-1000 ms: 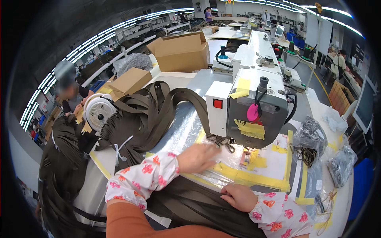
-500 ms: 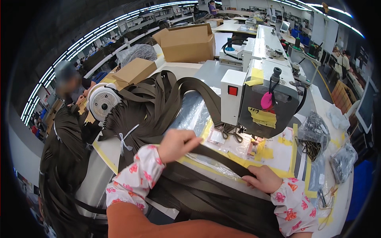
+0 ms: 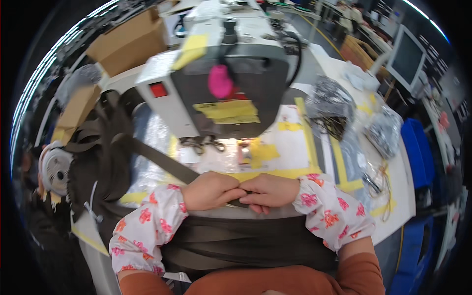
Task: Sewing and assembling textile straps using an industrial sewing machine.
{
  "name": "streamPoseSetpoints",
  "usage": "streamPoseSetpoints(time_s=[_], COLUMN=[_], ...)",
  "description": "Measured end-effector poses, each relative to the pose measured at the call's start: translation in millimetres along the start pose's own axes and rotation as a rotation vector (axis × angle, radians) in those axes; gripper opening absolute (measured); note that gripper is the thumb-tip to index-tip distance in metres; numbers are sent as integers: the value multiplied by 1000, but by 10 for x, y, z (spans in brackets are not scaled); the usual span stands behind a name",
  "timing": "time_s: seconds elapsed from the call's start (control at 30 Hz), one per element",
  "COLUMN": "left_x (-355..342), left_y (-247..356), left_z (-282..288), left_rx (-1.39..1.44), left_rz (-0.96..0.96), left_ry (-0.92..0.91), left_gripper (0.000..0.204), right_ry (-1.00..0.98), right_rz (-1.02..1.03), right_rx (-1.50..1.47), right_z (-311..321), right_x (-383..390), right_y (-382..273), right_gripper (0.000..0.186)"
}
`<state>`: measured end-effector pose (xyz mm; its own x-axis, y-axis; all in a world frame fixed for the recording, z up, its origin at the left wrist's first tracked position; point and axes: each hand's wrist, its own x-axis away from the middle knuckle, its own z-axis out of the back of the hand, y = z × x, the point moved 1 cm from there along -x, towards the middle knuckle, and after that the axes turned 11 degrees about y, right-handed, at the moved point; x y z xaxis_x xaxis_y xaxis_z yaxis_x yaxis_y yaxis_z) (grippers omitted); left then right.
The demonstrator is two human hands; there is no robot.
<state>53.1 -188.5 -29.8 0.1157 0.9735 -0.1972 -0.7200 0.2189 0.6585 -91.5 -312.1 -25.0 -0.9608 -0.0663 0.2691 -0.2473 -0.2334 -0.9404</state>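
My left hand (image 3: 210, 191) and my right hand (image 3: 273, 190) meet at the table's front edge, fingertips together. Both are closed on a dark olive webbing strap (image 3: 166, 162), which runs back to the left toward a heap of the same webbing (image 3: 105, 147). A short bit of strap shows under the fingers; the rest of the grip is hidden. Just beyond my hands stands a sewing machine (image 3: 226, 93) with a red switch and a pink tag. More dark webbing (image 3: 246, 241) lies across my lap, below the hands.
A white fan (image 3: 56, 169) stands at the left, with cardboard boxes (image 3: 128, 42) behind. To the right are clear plastic bags (image 3: 330, 101) of dark metal pieces, a loose cord (image 3: 386, 189) and a blue bin (image 3: 417, 152). Yellow tape (image 3: 265, 152) marks the work surface.
The view has swung to the right and down. My hands, earlier apart with the strap stretched between them, have come together. The left hand has moved in beside the right.
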Motion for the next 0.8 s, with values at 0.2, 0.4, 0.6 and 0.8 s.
streamPoseSetpoints(time_s=[0.2,0.4,0.6,0.8], left_x=[-72,-68,-64,-38], left_y=[-47,-60,-60,-105], left_z=[-116,-160,-169,-185], left_rx=[40,18,-4,-80], left_rz=[142,139,126,-6], left_ry=[103,186,236,390], left_gripper=[28,31,31,20], right_ry=[916,1329,1162,1231], right_rz=[194,-19,-63,44], right_rx=[826,1168,1317,1305], right_z=[838,1436,1572,1544], right_x=[420,453,391,390], right_y=[291,731,899,896], right_gripper=[14,13,25,18])
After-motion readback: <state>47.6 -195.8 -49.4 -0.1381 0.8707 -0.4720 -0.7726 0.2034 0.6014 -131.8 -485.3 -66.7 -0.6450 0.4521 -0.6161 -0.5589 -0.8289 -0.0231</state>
